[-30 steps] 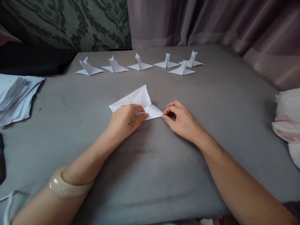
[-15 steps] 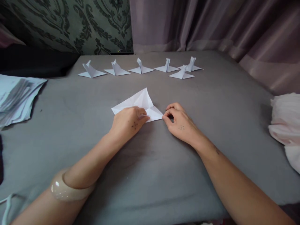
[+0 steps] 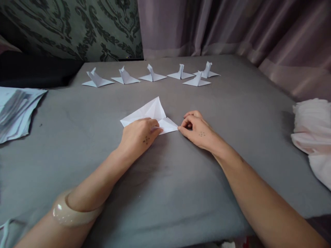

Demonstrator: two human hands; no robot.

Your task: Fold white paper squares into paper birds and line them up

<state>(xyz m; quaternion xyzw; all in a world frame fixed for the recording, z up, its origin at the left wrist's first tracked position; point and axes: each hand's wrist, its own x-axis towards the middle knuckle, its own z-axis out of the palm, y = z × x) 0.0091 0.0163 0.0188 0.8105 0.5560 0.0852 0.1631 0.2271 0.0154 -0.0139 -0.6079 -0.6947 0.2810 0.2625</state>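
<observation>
A partly folded sheet of white paper (image 3: 150,109) with several crease lines lies in the middle of the grey-covered table. My left hand (image 3: 141,134) grips its near edge between thumb and fingers, and covers part of the sheet. At the paper's pointed right corner, the thumb and forefinger of my right hand (image 3: 198,129) are pinched together on the tip. Farther back stand several folded white paper figures in a row, among them one at the left (image 3: 97,79) and one slightly forward at the right (image 3: 197,80).
The table (image 3: 160,193) has a grey cloth. Stacked papers (image 3: 23,110) lie at the left, before a dark folded cloth (image 3: 38,70). A pale pink bunched fabric (image 3: 315,127) sits at the right edge. Purple curtains (image 3: 170,27) hang behind; a white cord (image 3: 5,230) shows at the lower left.
The view has shifted slightly, so most things appear a little farther left. My right hand has turned slightly at the paper's corner; both hands keep their hold.
</observation>
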